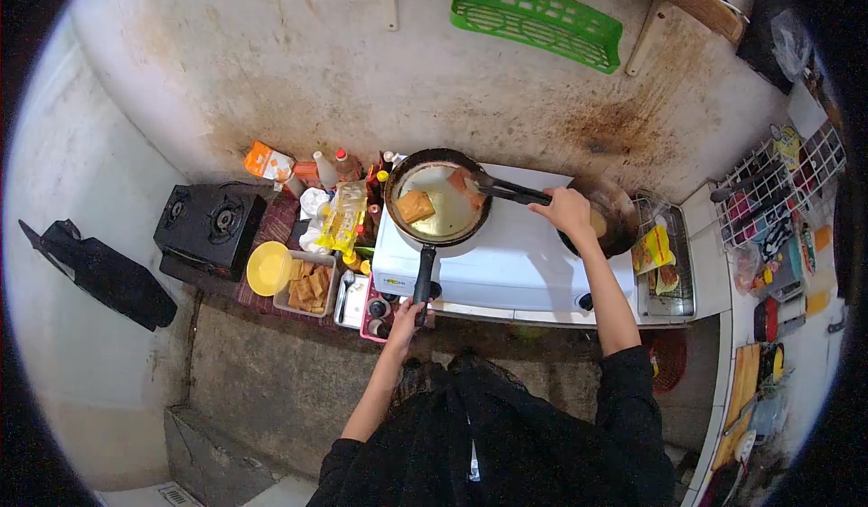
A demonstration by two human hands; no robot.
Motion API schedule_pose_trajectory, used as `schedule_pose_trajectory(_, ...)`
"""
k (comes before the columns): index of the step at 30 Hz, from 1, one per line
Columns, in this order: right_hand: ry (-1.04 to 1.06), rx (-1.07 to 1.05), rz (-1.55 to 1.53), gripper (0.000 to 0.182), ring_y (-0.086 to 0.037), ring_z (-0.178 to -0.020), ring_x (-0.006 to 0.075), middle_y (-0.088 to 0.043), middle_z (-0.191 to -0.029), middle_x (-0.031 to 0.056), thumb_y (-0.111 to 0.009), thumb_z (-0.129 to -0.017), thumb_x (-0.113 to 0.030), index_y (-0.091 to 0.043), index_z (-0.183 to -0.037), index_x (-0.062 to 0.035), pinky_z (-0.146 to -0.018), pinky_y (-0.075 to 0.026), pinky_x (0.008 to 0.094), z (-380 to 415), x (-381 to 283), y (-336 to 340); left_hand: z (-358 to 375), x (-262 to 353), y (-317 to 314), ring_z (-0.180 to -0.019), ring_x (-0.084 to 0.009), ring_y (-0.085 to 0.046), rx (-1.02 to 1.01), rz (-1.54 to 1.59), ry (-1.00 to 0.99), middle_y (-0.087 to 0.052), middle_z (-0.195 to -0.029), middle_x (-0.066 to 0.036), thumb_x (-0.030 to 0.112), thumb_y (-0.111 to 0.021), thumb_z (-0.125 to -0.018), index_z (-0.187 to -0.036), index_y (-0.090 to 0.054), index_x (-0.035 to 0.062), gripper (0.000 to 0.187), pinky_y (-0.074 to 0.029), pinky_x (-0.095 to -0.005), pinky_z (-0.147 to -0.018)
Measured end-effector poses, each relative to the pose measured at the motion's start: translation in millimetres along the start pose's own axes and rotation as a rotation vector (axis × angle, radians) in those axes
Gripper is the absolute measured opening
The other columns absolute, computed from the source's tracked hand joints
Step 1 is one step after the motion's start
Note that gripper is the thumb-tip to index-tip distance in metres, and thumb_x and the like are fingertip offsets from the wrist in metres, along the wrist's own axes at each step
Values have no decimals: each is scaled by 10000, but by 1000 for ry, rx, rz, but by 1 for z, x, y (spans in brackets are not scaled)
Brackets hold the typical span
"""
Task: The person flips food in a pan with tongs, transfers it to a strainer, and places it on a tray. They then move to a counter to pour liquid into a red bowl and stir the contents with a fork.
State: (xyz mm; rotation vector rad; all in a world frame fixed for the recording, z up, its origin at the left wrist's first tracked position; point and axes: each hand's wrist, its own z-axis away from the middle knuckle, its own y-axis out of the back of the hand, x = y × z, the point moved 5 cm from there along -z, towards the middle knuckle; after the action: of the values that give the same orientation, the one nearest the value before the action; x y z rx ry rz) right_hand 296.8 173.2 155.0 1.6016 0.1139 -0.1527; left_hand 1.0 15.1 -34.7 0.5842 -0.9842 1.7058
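Observation:
My left hand (pixel 407 317) is closed round the black handle of a frying pan (pixel 437 229) on the white stove (pixel 506 258). Black tongs (pixel 511 189) are gripped in my right hand (pixel 566 212), their tips over the right side of the pan. At those tips is a reddish-brown piece (pixel 464 184); whether it is clamped I cannot tell. A golden-brown fried piece (pixel 416 206) lies in oil in the pan's left half.
A dark wok (pixel 615 218) sits at the stove's right. Left of the stove are bottles (pixel 346 165), a container of fried pieces (pixel 309 286), a yellow bowl (pixel 269 268) and a black two-burner stove (pixel 210 227). A metal tray (pixel 671 301) stands beyond the wok.

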Motion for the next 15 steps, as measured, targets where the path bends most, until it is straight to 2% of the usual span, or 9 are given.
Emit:
schedule_pose_trajectory(2, 113, 140, 133, 434, -596, -662, 272, -604, -701, 124, -649, -615, -429, -622, -856, -69, -591, -478, 363, 7, -17, 9, 1, 1, -2, -727, -85, -561, 4, -4, -6, -580, -822, -24, 176, -464, -821, -1036, -484, 52, 249, -419, -218, -607)
schedule_pose_trajectory(3, 112, 140, 133, 434, -596, -662, 272, -604, -701, 124, -649, -615, -429, -622, -856, -69, -591, -478, 363, 10, -19, 8, 2, 2, -2, -735, -87, -561, 8, -7, -13, -581, -832, -26, 176, -463, -822, -1041, -482, 45, 255, -421, -220, -613)
schedule_pose_trajectory(5, 279, 249, 181, 386, -588, -611, 259, -584, -652, 105, -654, -633, -368, -597, -868, -67, -531, -471, 353, 19, -30, 11, 4, 5, -3, -745, -92, -560, 3, 2, -13, -581, -847, -33, 175, -460, -822, -1046, -478, 35, 264, -422, -224, -629)
schedule_pose_trajectory(6, 286, 193, 205, 409, -590, -604, 250, -586, -668, 109, -653, -638, -365, -580, -921, -78, -520, -471, 345, 21, -32, 10, 4, 5, -4, -756, -96, -559, -1, 11, -11, -582, -862, -39, 174, -458, -823, -1050, -474, 26, 272, -424, -229, -645)
schedule_pose_trajectory(15, 273, 173, 175, 412, -587, -593, 268, -583, -639, 120, -648, -631, -398, -588, -878, -75, -516, -468, 364, 27, -28, 10, -2, 3, -2, -778, -110, -562, -33, 9, -13, -582, -901, -49, 168, -444, -829, -1059, -458, 12, 278, -424, -228, -693)
